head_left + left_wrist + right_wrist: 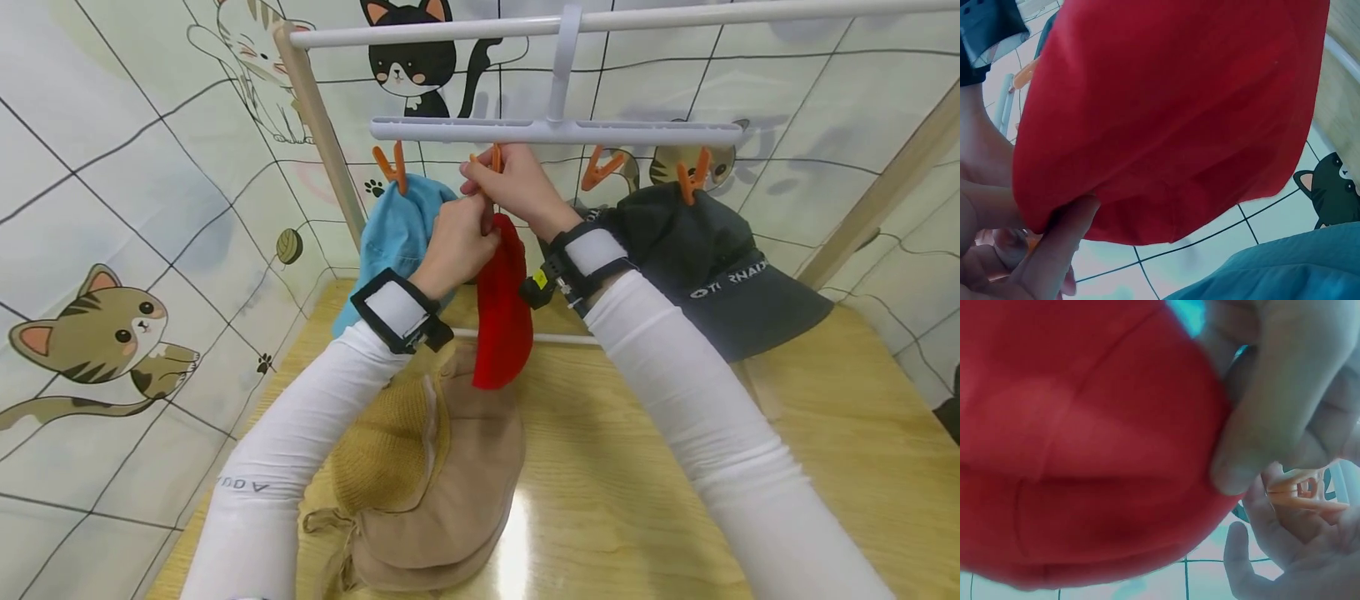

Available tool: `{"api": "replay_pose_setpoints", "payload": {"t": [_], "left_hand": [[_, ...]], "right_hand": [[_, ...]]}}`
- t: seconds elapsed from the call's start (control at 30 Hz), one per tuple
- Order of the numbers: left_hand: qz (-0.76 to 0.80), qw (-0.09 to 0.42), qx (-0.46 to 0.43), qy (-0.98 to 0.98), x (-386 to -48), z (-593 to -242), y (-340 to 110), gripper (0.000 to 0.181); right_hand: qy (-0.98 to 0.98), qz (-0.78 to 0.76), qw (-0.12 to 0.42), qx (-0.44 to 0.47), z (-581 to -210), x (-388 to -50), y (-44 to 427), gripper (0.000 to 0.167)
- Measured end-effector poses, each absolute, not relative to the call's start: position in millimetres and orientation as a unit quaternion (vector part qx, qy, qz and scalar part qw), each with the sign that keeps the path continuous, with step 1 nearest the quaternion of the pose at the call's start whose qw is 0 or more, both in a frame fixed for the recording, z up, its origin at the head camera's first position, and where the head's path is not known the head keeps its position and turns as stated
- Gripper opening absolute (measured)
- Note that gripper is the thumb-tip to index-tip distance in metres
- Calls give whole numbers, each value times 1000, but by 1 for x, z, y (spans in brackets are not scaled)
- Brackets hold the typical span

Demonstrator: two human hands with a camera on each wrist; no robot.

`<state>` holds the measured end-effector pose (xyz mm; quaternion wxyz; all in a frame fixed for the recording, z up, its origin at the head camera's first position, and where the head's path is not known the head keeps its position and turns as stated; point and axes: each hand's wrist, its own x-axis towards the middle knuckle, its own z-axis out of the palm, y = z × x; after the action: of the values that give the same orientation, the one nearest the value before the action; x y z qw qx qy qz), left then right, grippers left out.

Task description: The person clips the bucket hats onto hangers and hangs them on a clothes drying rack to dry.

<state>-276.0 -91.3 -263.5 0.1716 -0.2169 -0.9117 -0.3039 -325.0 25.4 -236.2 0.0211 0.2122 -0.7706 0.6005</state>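
Observation:
In the head view a red cap (504, 308) hangs from my left hand (461, 242), which pinches its top edge between thumb and fingers. My right hand (525, 187), just above and to the right, grips an orange clip (496, 157) under the white hanger bar (555, 132). The right wrist view shows this orange clip (1302, 495) between the right fingers, beside the cap's pinched edge. The left wrist view is mostly filled by the red cloth (1172, 119). Whether the clip touches the cap is hidden by the hands.
A light blue hat (401, 229) hangs from a clip at left, a dark cap (682, 242) at right. Another orange clip (602, 168) hangs between. A tan brimmed hat (450, 533) lies on the wooden table (637, 500). A white rail (675, 15) carries the hanger.

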Motion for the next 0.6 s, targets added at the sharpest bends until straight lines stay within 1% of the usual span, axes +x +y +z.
{"api": "replay_pose_setpoints", "payload": {"t": [0.17, 0.27, 0.37, 0.6], "left_hand": [[-311, 200, -221, -902, -276, -263, -89, 7], [-318, 225, -221, -894, -277, -264, -89, 11], [-324, 247, -222, -886, -279, -264, -88, 18], [-334, 258, -229, -877, -282, -265, -87, 24]], "right_hand": [[-775, 589, 43, 223, -238, -324, 28, 36], [-789, 567, 68, 227, -239, -324, 28, 34], [-803, 546, 87, 224, -238, -323, 28, 29], [-816, 532, 91, 207, -237, -321, 27, 22]]}}
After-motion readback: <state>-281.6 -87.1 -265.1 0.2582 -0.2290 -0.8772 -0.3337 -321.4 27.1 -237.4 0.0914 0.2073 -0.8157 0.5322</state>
